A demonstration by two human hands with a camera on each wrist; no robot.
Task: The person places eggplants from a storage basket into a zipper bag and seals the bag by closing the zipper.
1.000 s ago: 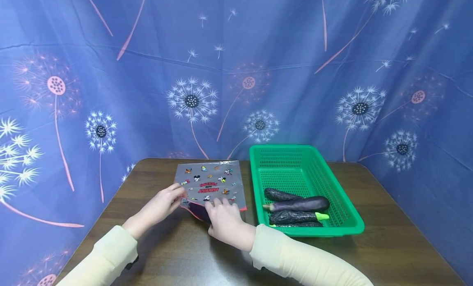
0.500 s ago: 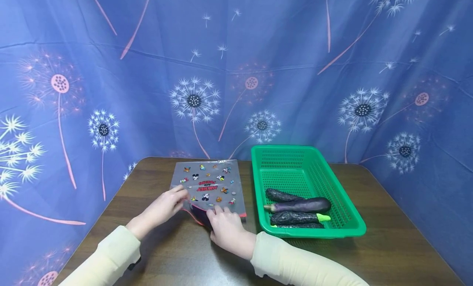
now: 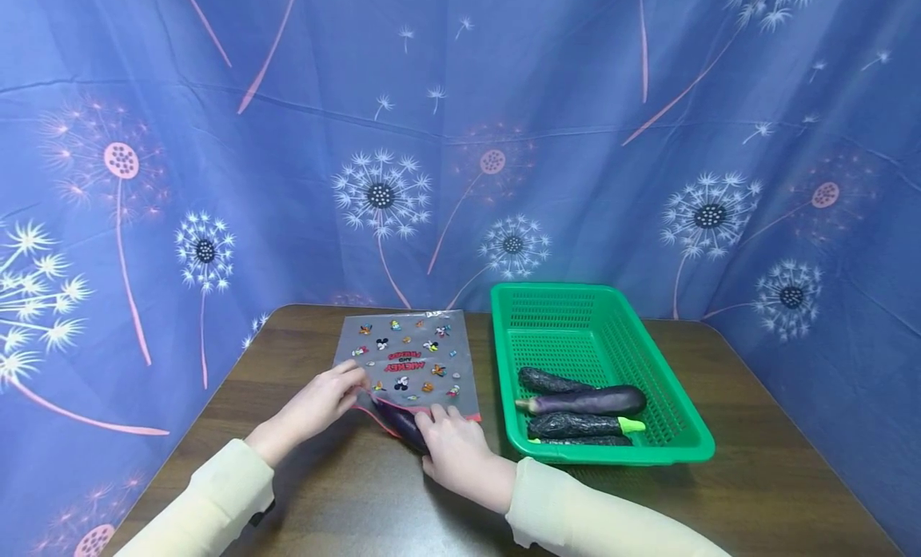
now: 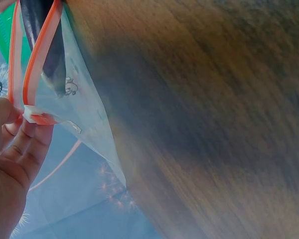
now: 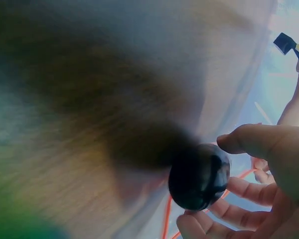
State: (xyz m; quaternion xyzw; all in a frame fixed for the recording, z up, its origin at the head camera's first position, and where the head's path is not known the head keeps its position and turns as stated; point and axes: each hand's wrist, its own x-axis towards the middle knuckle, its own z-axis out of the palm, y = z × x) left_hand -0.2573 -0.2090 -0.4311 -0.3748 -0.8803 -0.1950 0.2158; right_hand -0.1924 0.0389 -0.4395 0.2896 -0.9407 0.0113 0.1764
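A clear zip bag (image 3: 406, 357) with cartoon prints and a red-edged mouth lies on the table in the head view. At the left end of that mouth, my left hand (image 3: 327, 401) pinches the bag; the left wrist view shows its fingers at a white slider (image 4: 31, 113) on the orange zip strip. A dark purple eggplant (image 3: 401, 423) lies slantwise in the parted mouth, its narrow end inside. My right hand (image 3: 464, 453) grips the thick end outside the bag. The right wrist view has the thumb and fingers around the glossy rounded end of the eggplant (image 5: 199, 177).
A green perforated basket (image 3: 612, 455) stands right of the bag. In its front part lie a smooth purple eggplant (image 3: 590, 399) and several dark, wrinkled long vegetables, one with a bright green end (image 3: 630, 425). A blue dandelion-print curtain (image 3: 446, 141) hangs behind the wooden table (image 3: 345, 501).
My right hand has shifted right and a little nearer, and more of the eggplant shows. The bag's mouth has come slightly nearer. My left hand keeps its pinch on the bag.
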